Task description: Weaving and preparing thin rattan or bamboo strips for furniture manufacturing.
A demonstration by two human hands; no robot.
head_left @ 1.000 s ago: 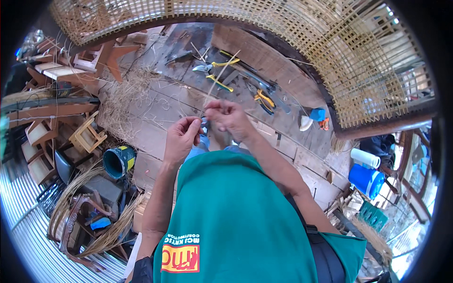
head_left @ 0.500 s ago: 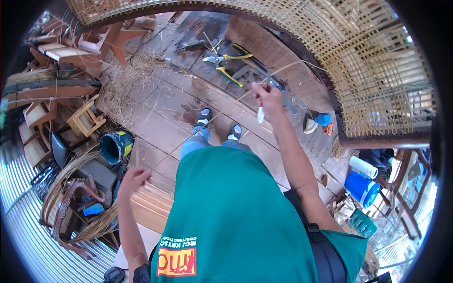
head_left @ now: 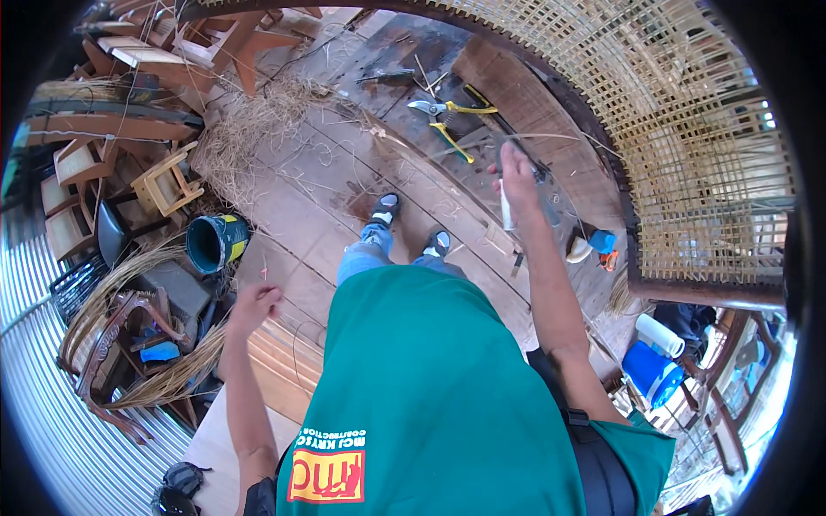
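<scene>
Change: hands, together a second ago, now apart | right hand [head_left: 520, 176]: fingers clasp slim white object [head_left: 506, 209], toward plank floor's [head_left: 301, 232] right edge, pale strand [head_left: 557, 136] just beyond | left hand [head_left: 255, 308]: fingers half-curled, grip unclear | two-handed handling seemingly paused

White lettering [head_left: 334, 439] and a red-and-yellow letter logo [head_left: 327, 477] — both on the green shirt [head_left: 447, 370]

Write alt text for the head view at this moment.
A person's right hand grips a slim white object above a plank floor, near yellow-handled pruning shears, while the left hand, loosely curled, is out to the left of a green shirt. A woven cane panel fills the upper right; a dark bucket is at left.
</scene>
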